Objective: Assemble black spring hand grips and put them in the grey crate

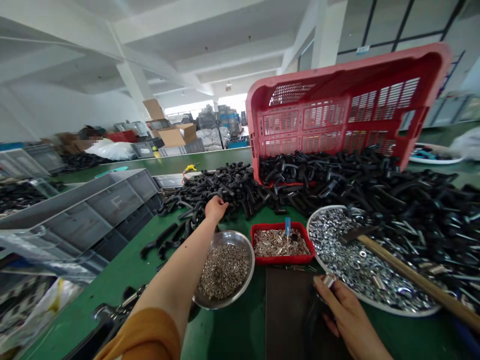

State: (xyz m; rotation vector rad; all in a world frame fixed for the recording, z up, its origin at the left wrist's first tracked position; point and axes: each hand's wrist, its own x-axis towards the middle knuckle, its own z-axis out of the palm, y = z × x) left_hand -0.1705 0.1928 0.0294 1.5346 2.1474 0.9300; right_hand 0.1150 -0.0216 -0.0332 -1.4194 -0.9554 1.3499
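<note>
My left hand reaches out to the near edge of a heap of black curved handles. Its fingers are curled together, and whatever they pinch is hidden. At the lower right, my right hand is closed around a black curved handle, blurred and partly covered by the fingers. A silver ridged piece like a coil spring shows at its fingertips. Below that hand lies a dark flat plate. Under my left forearm stands a steel bowl of small metal pins.
A red tray holds metal pins and a blue-handled screwdriver. A wooden-handled hammer lies across a white basin of metal rings. Behind, a tipped red crate spills handles. Grey crates stand left; a person is farther back.
</note>
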